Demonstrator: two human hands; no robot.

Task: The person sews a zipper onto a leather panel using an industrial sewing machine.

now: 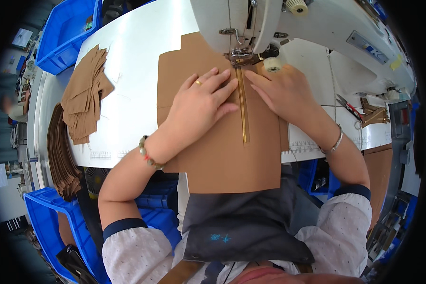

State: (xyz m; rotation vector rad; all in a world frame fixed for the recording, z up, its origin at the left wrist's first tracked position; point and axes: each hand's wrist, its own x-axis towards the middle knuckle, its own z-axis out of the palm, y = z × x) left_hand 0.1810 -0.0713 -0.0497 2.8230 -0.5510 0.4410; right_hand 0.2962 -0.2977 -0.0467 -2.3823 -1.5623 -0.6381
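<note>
Pressing brown fabric [232, 170] with flat, spread left hand [196, 104], half-curled right hand [288, 90] beside zipper [244, 118]; can't tell if pinching

Bright, even light falls across the tabletop [132, 90], its white surface nearly washed out left of the machine [312, 28], whose near face sits in greyer, soft shade. Below the machine, the cloth [222, 165] is crisp and the zip [244, 111] glints. Far left of it, the room dims and a person [18, 111] blurs. Fisheye bends the tabletop's edges; the rim falls to black.
</note>
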